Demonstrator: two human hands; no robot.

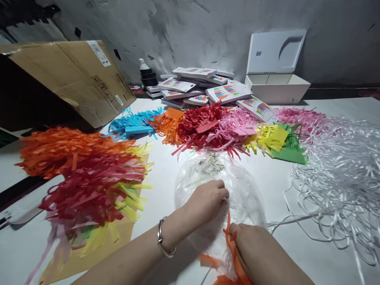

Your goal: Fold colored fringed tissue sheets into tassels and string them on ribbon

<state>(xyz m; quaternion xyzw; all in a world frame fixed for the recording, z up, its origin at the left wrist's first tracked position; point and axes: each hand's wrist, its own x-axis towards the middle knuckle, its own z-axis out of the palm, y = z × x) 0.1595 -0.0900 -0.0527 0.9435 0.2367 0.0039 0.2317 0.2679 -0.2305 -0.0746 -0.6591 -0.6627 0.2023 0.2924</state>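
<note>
A clear plastic bag (246, 190) lies on the white table in front of me, with crumpled beige pieces (212, 163) showing at its far end. My left hand (208, 200) is over the middle of the bag, its fingers curled closed; what is between the fingertips is hidden. Close by, my right hand (252, 243) is closed around an orange paper tassel (234, 253), whose strips hang toward the near table edge. Part of the bag is bunched beside these strips. A silver bracelet (160, 237) circles my left wrist.
Paper tassels in orange (68, 148), dark red (92, 190), blue (136, 122) and pink (237, 124) spread left and ahead. White ribbon (347, 178) lies tangled at right. Behind are flat printed boxes (192, 85), a cardboard carton (77, 75) and an open white box (277, 88).
</note>
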